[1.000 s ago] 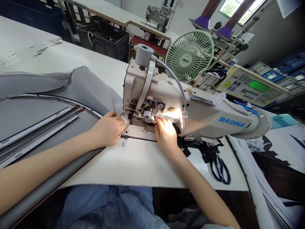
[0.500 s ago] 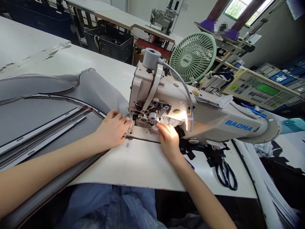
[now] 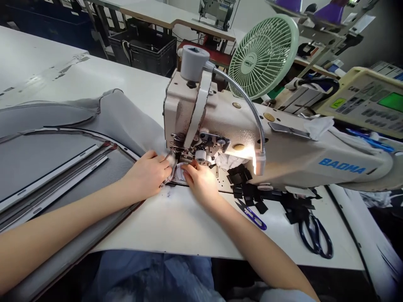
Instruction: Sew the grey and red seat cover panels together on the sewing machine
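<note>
My left hand (image 3: 147,174) is closed on the edge of a large grey fabric piece (image 3: 126,113), just left of the sewing machine's (image 3: 214,113) needle area. The fabric spreads off to the left, with white strips (image 3: 69,180) along it. My right hand (image 3: 201,184) pinches a small white piece of material (image 3: 180,173) in front of the needle area, beside the fabric edge. Its fingertips are partly hidden under the machine head. The needle itself is hard to make out.
Black fabric tabs (image 3: 242,178), purple thread snips (image 3: 252,214) and dark-handled scissors (image 3: 315,237) lie to the right on the white table (image 3: 176,226). A green fan (image 3: 262,56) and a control panel (image 3: 365,102) stand behind the machine. A dark crate (image 3: 147,54) sits beyond the table.
My right hand has moved left, nearer my left hand, and a small white piece now shows at its fingers. My left hand stays at the fabric edge. The view has shifted slightly.
</note>
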